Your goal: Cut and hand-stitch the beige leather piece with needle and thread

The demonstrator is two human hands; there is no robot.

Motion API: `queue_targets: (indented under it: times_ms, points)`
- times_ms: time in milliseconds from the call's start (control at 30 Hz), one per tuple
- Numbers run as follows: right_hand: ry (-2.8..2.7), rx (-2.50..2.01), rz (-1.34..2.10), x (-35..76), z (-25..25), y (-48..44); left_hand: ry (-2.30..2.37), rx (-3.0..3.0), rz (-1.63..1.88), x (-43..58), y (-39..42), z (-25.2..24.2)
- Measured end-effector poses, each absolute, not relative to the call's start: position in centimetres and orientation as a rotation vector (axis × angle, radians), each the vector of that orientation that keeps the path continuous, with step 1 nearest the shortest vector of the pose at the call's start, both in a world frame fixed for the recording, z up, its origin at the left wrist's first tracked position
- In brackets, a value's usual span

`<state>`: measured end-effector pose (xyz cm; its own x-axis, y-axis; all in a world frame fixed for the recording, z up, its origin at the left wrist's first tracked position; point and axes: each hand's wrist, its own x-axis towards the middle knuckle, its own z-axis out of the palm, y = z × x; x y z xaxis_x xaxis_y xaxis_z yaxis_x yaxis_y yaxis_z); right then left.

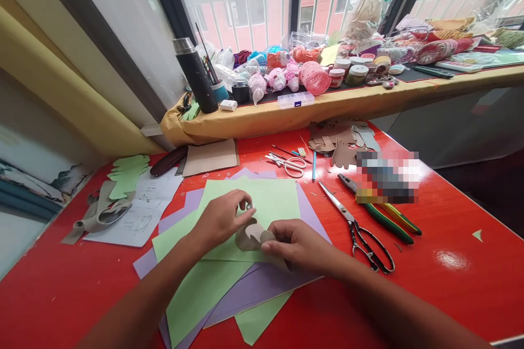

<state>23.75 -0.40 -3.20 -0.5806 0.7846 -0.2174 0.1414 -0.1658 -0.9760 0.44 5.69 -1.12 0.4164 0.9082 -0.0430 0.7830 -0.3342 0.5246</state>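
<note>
My left hand (221, 217) is closed in a pinch above the green sheets. A small shiny metal piece (249, 206) shows at its fingertips, too small to name for sure. My right hand (295, 241) grips a curled grey-beige strip (246, 238) between thumb and fingers, and the strip's loop bends toward the left hand. Part of the strip is hidden behind the right fingers. Beneath both hands lie overlapping light green paper (262, 196) and purple paper (278, 289).
Large scissors (347, 218) and green-handled pliers (388, 221) lie to the right. Small scissors (292, 164), a blue pencil (314, 166) and brown cutouts (331, 135) are farther back. More grey strips (100, 210) lie left. A black thermos (199, 79) stands on the sill.
</note>
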Motion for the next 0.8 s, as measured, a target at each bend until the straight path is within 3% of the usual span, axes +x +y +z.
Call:
queue_targets:
  times_ms: [133, 233, 467, 633, 800]
  points:
    - [-1.518, -0.8, 2.201, 23.6, -1.5, -1.4, 1.344, 2.212, 0.322, 0.2, 3.5, -3.1]
    - [-1.525, -0.737, 2.287, 23.6, -1.0, -1.6, 1.294, 2.231, 0.345, 0.6, 3.1, -4.0]
    - [-1.711, -1.133, 1.783, 23.7, -3.6, -0.1, 1.176, 1.887, 0.609, -0.1, 2.1, -1.8]
    - [-1.55, -1.159, 1.755, 24.1, -2.9, 0.4, 0.983, 1.547, 0.378, -0.1, 0.9, -0.8]
    - [-1.497, -1.155, 1.817, 24.4, -1.9, 0.3, 1.036, 1.619, 0.429, 0.8, 0.6, -1.0]
